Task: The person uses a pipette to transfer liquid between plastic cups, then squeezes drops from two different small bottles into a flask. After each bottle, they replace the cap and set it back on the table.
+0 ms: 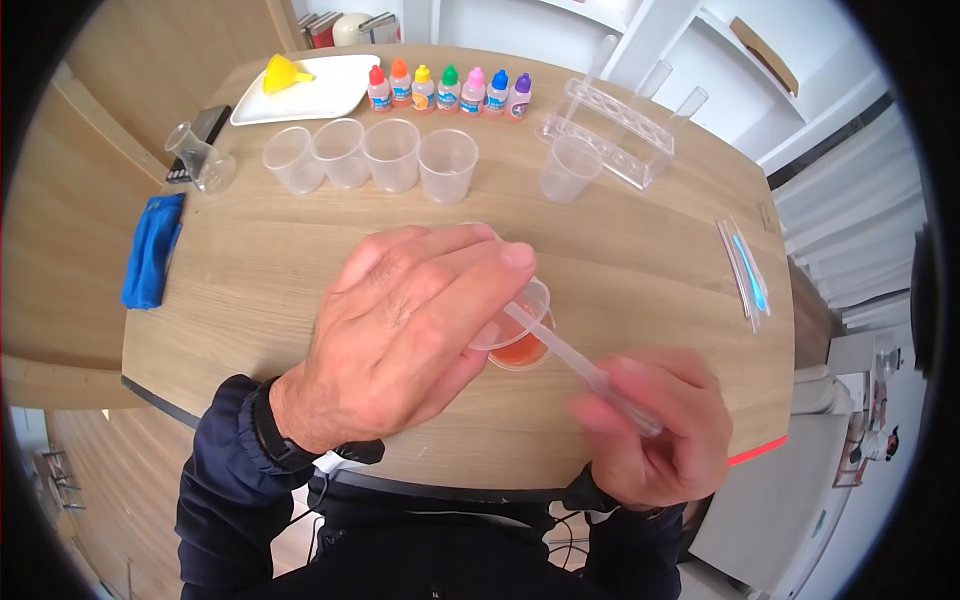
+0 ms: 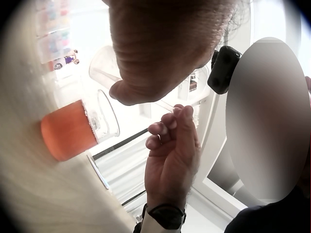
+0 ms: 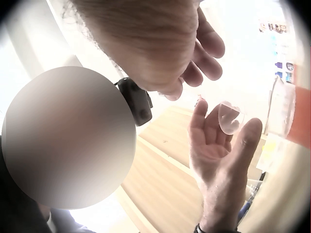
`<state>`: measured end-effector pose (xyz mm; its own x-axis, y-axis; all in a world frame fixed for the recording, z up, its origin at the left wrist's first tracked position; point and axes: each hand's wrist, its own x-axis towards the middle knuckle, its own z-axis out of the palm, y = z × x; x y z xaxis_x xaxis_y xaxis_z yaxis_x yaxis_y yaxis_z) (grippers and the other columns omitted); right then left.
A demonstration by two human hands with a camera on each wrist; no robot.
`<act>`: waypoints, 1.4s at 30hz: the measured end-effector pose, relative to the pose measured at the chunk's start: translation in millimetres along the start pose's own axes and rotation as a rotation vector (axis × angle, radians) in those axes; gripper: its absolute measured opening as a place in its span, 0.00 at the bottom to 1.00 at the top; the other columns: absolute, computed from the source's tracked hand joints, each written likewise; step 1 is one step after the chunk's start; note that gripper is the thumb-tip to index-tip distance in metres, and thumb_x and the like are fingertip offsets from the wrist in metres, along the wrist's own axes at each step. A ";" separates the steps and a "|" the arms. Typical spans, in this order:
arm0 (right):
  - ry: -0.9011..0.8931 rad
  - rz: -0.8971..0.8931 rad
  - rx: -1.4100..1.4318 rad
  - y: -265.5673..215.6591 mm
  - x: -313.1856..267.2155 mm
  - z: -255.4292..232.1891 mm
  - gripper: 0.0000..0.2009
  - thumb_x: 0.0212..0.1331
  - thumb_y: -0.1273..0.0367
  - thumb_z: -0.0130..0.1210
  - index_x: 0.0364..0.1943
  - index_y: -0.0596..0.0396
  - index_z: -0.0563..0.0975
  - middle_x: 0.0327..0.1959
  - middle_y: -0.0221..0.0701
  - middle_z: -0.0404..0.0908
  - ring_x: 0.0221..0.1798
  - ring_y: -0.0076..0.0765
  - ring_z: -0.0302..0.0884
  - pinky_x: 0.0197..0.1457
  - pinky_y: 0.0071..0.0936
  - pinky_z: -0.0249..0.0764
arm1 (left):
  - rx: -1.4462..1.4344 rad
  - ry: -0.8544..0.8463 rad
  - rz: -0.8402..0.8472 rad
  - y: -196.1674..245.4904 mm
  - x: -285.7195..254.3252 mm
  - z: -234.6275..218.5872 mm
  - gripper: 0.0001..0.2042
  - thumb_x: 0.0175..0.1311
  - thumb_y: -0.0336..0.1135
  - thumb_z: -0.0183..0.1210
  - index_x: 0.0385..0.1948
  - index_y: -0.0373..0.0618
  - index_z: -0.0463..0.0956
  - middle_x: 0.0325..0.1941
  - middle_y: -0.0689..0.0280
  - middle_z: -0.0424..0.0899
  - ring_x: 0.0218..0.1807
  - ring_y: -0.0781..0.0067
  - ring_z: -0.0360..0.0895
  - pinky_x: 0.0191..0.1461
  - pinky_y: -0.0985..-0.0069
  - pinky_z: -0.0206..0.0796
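Observation:
My left hand (image 1: 400, 325) grips a clear plastic cup (image 1: 537, 297), tilted with its mouth toward my right hand. Close below it, a clear cup of orange liquid (image 2: 70, 130) stands on the table, partly covered by the held cup in the head view. Between the curled fingers and thumb of my right hand (image 1: 665, 425) is a translucent plastic dropper (image 1: 570, 357). Its thin end reaches into the mouth of the tilted cup, and its bulb lies within the fingers. Blur softens the right fingers. The left fingers hide much of the held cup.
Several empty clear cups (image 1: 392, 158) line the back, before small colour bottles (image 1: 447, 92) and a white tray (image 1: 340, 100) with a yellow funnel (image 1: 284, 75). A test tube rack (image 1: 610, 135) stands back right, a flask (image 1: 205, 165) and blue cloth (image 1: 152, 250) left, thin sticks (image 1: 745, 270) right.

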<state>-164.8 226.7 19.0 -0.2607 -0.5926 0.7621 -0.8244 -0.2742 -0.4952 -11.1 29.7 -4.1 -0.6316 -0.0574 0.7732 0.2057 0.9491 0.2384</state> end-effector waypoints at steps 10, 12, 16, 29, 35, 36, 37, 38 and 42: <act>0.259 0.024 0.140 -1.5 -10.6 -28.3 0.14 0.66 0.68 0.75 0.49 0.60 0.84 0.35 0.42 0.89 0.28 0.33 0.82 0.31 0.25 0.73 | 0.083 0.017 -0.095 -11.1 -1.6 -4.2 0.42 0.49 0.17 0.76 0.73 0.35 0.72 0.62 0.52 0.88 0.60 0.50 0.87 0.65 0.57 0.74; 0.180 0.070 0.015 -1.8 -11.5 -33.6 0.13 0.65 0.70 0.75 0.49 0.60 0.84 0.34 0.41 0.89 0.28 0.33 0.81 0.30 0.25 0.72 | 0.091 0.013 -0.101 -12.9 -2.7 -4.5 0.42 0.51 0.17 0.76 0.75 0.35 0.71 0.62 0.52 0.88 0.61 0.51 0.87 0.67 0.57 0.73; 0.052 0.126 -0.080 -5.5 -6.6 -32.4 0.17 0.73 0.59 0.71 0.46 0.60 0.82 0.28 0.40 0.83 0.30 0.33 0.80 0.32 0.25 0.70 | 0.087 0.014 -0.111 -11.4 -1.7 -4.9 0.42 0.52 0.17 0.76 0.75 0.35 0.70 0.61 0.52 0.89 0.61 0.52 0.87 0.67 0.57 0.73; 0.037 0.060 -0.019 -3.0 -6.3 -14.5 0.21 0.55 0.70 0.84 0.51 0.55 0.86 0.36 0.40 0.90 0.29 0.37 0.85 0.30 0.28 0.77 | 0.032 -0.007 -0.063 -3.1 -0.2 -2.1 0.40 0.50 0.18 0.78 0.71 0.36 0.74 0.61 0.51 0.88 0.59 0.48 0.88 0.63 0.56 0.76; -0.023 0.030 -0.064 -3.1 3.0 1.6 0.19 0.51 0.73 0.84 0.47 0.54 0.87 0.36 0.34 0.91 0.29 0.37 0.87 0.30 0.28 0.78 | 0.002 -0.001 -0.006 -0.9 0.3 -0.1 0.41 0.48 0.18 0.78 0.71 0.37 0.74 0.60 0.50 0.89 0.60 0.45 0.88 0.62 0.55 0.76; -0.027 0.030 -0.069 -3.7 3.8 1.4 0.18 0.52 0.73 0.84 0.46 0.53 0.87 0.36 0.34 0.91 0.29 0.37 0.87 0.30 0.28 0.78 | 0.002 0.000 -0.002 -0.9 0.1 0.3 0.41 0.47 0.18 0.78 0.71 0.37 0.74 0.60 0.50 0.89 0.60 0.45 0.88 0.62 0.55 0.76; -0.031 0.030 -0.073 -4.0 4.2 1.5 0.18 0.52 0.73 0.84 0.46 0.53 0.87 0.35 0.33 0.91 0.30 0.36 0.87 0.30 0.28 0.78 | 0.002 -0.008 -0.004 -0.5 0.0 -0.2 0.41 0.47 0.18 0.78 0.71 0.37 0.74 0.60 0.50 0.89 0.60 0.45 0.88 0.62 0.55 0.76; -0.029 0.031 -0.072 -3.6 3.2 1.9 0.18 0.52 0.73 0.84 0.46 0.53 0.87 0.35 0.33 0.91 0.29 0.36 0.87 0.30 0.28 0.78 | 0.004 -0.013 -0.005 -0.2 0.0 -0.8 0.42 0.47 0.18 0.78 0.71 0.37 0.73 0.60 0.50 0.89 0.60 0.45 0.88 0.62 0.55 0.76; -0.024 0.041 -0.051 -1.7 -0.3 2.4 0.18 0.52 0.73 0.83 0.46 0.53 0.87 0.35 0.33 0.91 0.29 0.36 0.87 0.29 0.27 0.78 | 0.008 0.005 -0.002 -0.2 0.4 -0.3 0.41 0.46 0.18 0.76 0.71 0.36 0.74 0.60 0.51 0.89 0.60 0.46 0.88 0.62 0.55 0.77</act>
<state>-162.2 225.6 18.6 -0.2829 -0.6210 0.7310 -0.8380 -0.2107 -0.5033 -11.2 29.4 -3.7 -0.6284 -0.0603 0.7755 0.1987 0.9515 0.2350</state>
